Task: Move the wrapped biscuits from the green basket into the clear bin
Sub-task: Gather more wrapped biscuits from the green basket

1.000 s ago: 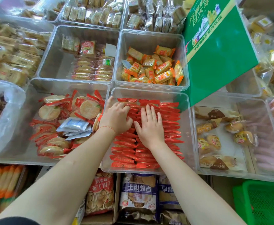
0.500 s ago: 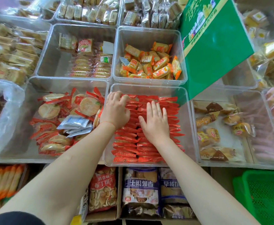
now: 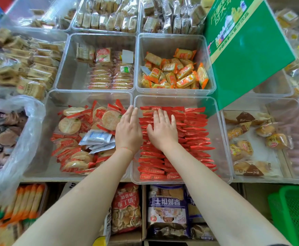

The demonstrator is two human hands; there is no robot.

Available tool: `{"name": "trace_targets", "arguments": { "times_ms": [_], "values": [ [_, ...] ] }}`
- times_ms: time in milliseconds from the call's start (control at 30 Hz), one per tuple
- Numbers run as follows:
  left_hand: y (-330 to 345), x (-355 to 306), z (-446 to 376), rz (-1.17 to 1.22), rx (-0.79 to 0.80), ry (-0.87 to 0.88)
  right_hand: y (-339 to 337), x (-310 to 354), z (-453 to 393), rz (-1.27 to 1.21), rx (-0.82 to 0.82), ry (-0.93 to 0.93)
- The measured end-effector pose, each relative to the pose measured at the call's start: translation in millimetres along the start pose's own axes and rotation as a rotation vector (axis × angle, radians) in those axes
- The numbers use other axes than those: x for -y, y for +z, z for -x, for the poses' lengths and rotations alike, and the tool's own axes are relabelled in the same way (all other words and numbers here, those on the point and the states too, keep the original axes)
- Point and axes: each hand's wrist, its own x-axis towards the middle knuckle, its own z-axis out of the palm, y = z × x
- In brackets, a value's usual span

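A clear bin (image 3: 221, 139) in the middle of the shelf holds rows of red-wrapped biscuits (image 3: 193, 137) standing on edge. My left hand (image 3: 128, 131) lies flat with straight fingers over the bin's left wall, pressing the left end of the rows. My right hand (image 3: 163, 131) rests flat on top of the packets near the bin's back. Neither hand holds a packet. The green basket (image 3: 294, 215) shows at the bottom right corner; its inside is mostly out of frame.
Left of the bin, another clear bin (image 3: 38, 157) holds round red-wrapped crackers. Behind stand bins of orange packets (image 3: 177, 73) and pale biscuits (image 3: 108, 75). A green carton (image 3: 248, 50) leans at the back right. Bagged snacks (image 3: 166, 210) sit on the shelf below.
Both hands have slid farther back along the rows of red packets. My left hand's fingers went from curled to straight.
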Motion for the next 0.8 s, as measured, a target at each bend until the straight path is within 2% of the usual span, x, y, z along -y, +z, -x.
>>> {"name": "trace_targets", "arguments": {
  "times_ms": [100,267,367,433,500,700,800],
  "values": [
    [0,2,0,0.013,0.004,-0.007,3,9,-7,0.008,0.058,-0.008],
    [1,1,-1,0.04,0.008,-0.026,0,22,-11,0.021,0.108,-0.255],
    [1,0,-1,0.029,0.002,-0.019,-16,15,-22,-0.074,-0.145,-0.147],
    [1,0,0,0.015,0.001,-0.02,-25,2,-30,-0.007,-0.237,-0.081],
    [2,0,0,0.014,-0.002,-0.017,-30,-7,-38,0.084,-0.197,-0.104],
    [2,1,-1,-0.008,-0.012,-0.02,-32,11,-56,0.211,-0.099,-0.324],
    [2,2,-1,-0.036,0.007,-0.017,-31,14,-55,0.205,-0.09,-0.316]
  ]
}}
